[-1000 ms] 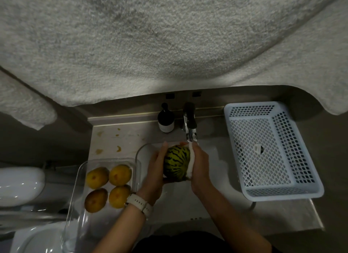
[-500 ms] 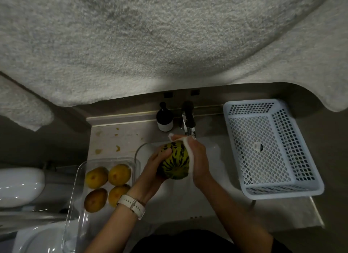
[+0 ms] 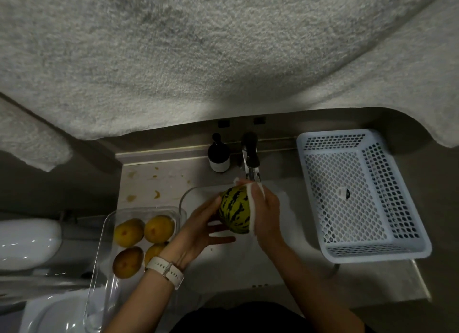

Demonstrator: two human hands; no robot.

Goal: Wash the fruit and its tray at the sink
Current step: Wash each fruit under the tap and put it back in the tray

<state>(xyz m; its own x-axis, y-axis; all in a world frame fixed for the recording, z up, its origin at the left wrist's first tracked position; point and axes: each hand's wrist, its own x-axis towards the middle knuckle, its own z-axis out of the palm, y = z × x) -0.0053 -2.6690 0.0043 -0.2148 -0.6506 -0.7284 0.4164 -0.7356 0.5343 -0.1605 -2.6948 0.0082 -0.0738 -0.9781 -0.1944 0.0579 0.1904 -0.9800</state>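
A small yellow-green melon with dark stripes (image 3: pixel 234 209) is held over the white sink (image 3: pixel 285 236), just below the faucet (image 3: pixel 250 159). My left hand (image 3: pixel 203 231) supports it from the left and below with its fingers stretched out. My right hand (image 3: pixel 267 211) presses a white cloth (image 3: pixel 252 208) against the melon's right side, fingers curled over the cloth. A clear plastic tray (image 3: pixel 104 253) sits left of the sink with several yellow-orange fruits (image 3: pixel 159 228) in it.
A pale blue perforated basket (image 3: pixel 360 198) stands on the counter right of the sink. A dark bottle with a white label (image 3: pixel 218 156) stands beside the faucet. A grey towel (image 3: pixel 198 59) hangs across the top. A white toilet (image 3: pixel 27 243) lies at the left.
The melon has been turned between my hands. My left hand slid lower and its fingers opened out under the fruit, while my right hand with the cloth moved up its right side.
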